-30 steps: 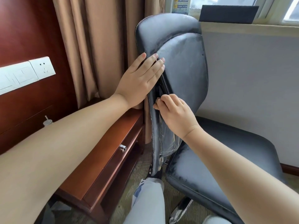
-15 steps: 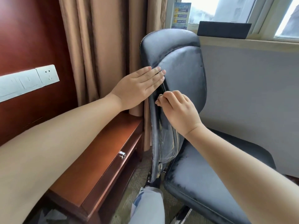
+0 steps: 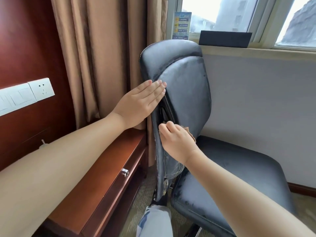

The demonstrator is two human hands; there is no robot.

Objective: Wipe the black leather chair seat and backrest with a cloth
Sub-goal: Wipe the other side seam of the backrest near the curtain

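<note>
A: Where is the chair?
B: It stands side-on between the table (image 3: 109, 170) on the left and the grey wall (image 3: 256, 103) under the window. The backrest (image 3: 184, 93) is upright, its edge turned to the camera. The seat (image 3: 236, 170) spreads to the lower right.

A: What is the left hand doing?
B: The left hand (image 3: 138, 103) lies flat on the outer side of the backrest, fingers straight and together, tips at the seam near the top. It holds nothing.

A: And the right hand?
B: The right hand (image 3: 176, 141) is lower, at the backrest's edge, fingers curled. A bit of brownish cloth (image 3: 189, 131) shows just past the knuckles, against the leather. The hand grips it, though most of the cloth is hidden under the fingers.

A: Is the leather clean?
B: Backrest and seat both look dull, with pale smears. Along the backrest's edge there is a dark gap between the padded front and the back shell, just above the right hand.

A: What else is around?
B: A brown curtain (image 3: 102, 57) hangs behind the chair. White sockets (image 3: 25, 94) sit on the red wood panel at left. The table has a drawer knob (image 3: 125, 171). A black box (image 3: 224, 39) and a blue card (image 3: 182, 25) stand on the sill. A knee in light jeans (image 3: 153, 221) shows at the bottom.
</note>
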